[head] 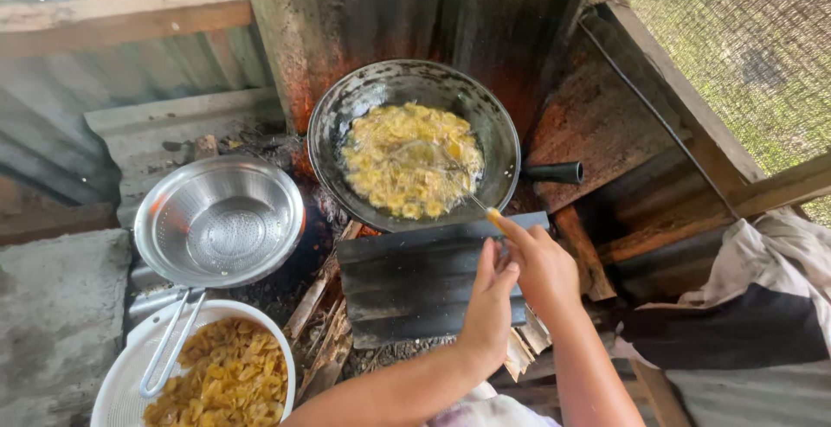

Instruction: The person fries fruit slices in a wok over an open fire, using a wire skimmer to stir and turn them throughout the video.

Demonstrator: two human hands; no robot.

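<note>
Frying is under way in the head view, the only one: a dark wok [414, 143] at the centre top of the frame is sitting over a wood fire, holding bubbling oil and a mass of yellow banana slices [411, 160]. Low and right of centre, the right hand [544, 264] is gripping the yellow-tipped handle of a wire skimmer [450, 176], its fingers clenched around that handle while the mesh end is dipping into the slices. Just beside it, the left hand [489, 306] is resting against the right wrist, fingers loosely curled and grasping nothing that I can make out. Stirring or gathering the slices seems to be the step in hand; lifting them out would call for a steady, level scoop that lets the oil drain, and a sideways carry towards the lower left. Counting: one wok, one skimmer, one steel colander [219, 219] at the left of the frame, one white bowl [112, 388] in the lower left corner holding fried chips [221, 375], and one dark metal sheet [424, 276] shielding the fire below the wok.
</note>
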